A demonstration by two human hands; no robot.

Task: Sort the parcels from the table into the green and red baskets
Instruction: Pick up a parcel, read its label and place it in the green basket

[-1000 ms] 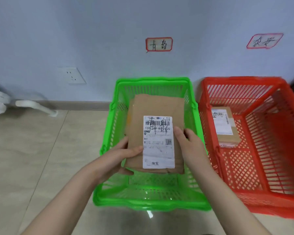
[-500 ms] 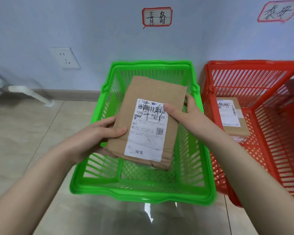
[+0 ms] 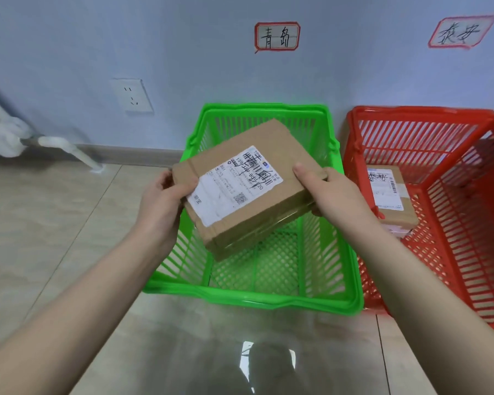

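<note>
While both hands, left [image 3: 161,201] and right [image 3: 330,192], clasp the parcel [image 3: 246,186] by its ends, its long axis slants across frame centre, above the green basket [image 3: 257,300].

Pale blue wall [image 3: 69,38], white socket [image 3: 131,95] at 10 o'clock. Two red-bordered handwritten signs [image 3: 277,37] at 12 and 1 o'clock. Beige tile floor [image 3: 40,223], glossy. White pipe [image 3: 66,146] at 9 o'clock.
</note>
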